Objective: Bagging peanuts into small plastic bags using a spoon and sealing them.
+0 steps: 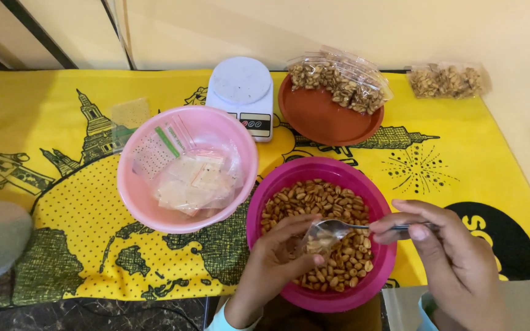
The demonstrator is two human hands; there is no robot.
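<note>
Left hand (pixel 277 260) is gripping a small clear bag (pixel 319 240) over the magenta bowl (pixel 289 184) of peanuts; right hand (pixel 446 254) is clamping a spoon (pixel 338 228) at the bag's mouth. Pink bowl (pixel 139 202), left of it, is holding empty bags.

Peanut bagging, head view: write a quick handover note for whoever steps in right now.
Left hand: holds a small clear bag open over the magenta bowl of peanuts.
Right hand: holds a spoon, its bowl at the bag's mouth.
Done: filled bags lie on the brown plate; another filled bag lies on the cloth to its right.
Left: the bowl holds many loose peanuts; empty bags wait in the pink bowl. The kitchen scale is bare.
</note>
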